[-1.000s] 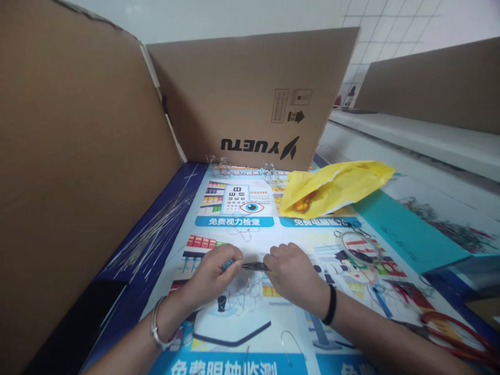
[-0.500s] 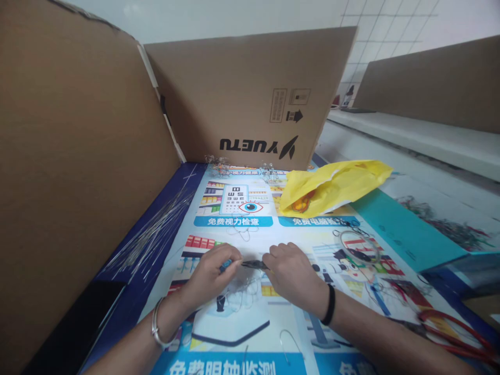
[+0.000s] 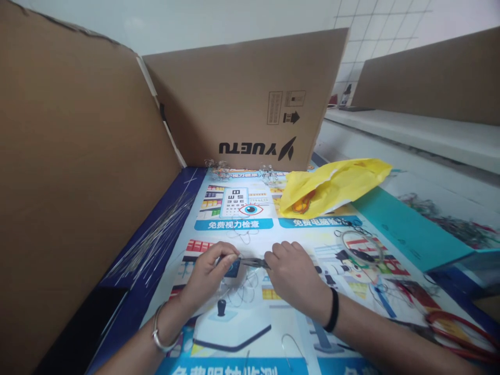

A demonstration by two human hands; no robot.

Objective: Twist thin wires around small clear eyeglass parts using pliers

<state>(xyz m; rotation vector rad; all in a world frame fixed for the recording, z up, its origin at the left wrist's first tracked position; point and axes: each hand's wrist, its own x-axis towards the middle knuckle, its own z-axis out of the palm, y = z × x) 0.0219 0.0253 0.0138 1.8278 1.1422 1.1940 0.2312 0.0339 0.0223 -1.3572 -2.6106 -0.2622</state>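
My right hand (image 3: 292, 278) is closed round a pair of pliers (image 3: 253, 262), their dark jaws pointing left and seemingly a little apart. Just left of the jaw tips, the thumb and forefinger of my left hand (image 3: 213, 271) are pinched on what looks like a thin wire (image 3: 239, 254); most of it is hidden or too fine to follow. Below the pliers lies a loose tangle of bent thin wire (image 3: 244, 289) on the printed poster (image 3: 281, 250). Nearer to me rests a single curved wire piece (image 3: 291, 341).
Long straight wires (image 3: 152, 237) lie at the left beside a black flat object (image 3: 82, 330). A yellow bag (image 3: 344, 185), a wire coil (image 3: 361, 247) and red-handled scissors or cutters (image 3: 461, 330) are on the right. Cardboard panels (image 3: 242, 99) stand behind and left; a teal box (image 3: 410, 229) holds tangled wire.
The pliers' jaws show slightly wider apart than before. My left hand's fingers have shifted a little at the jaw tips. The view has tilted slightly.
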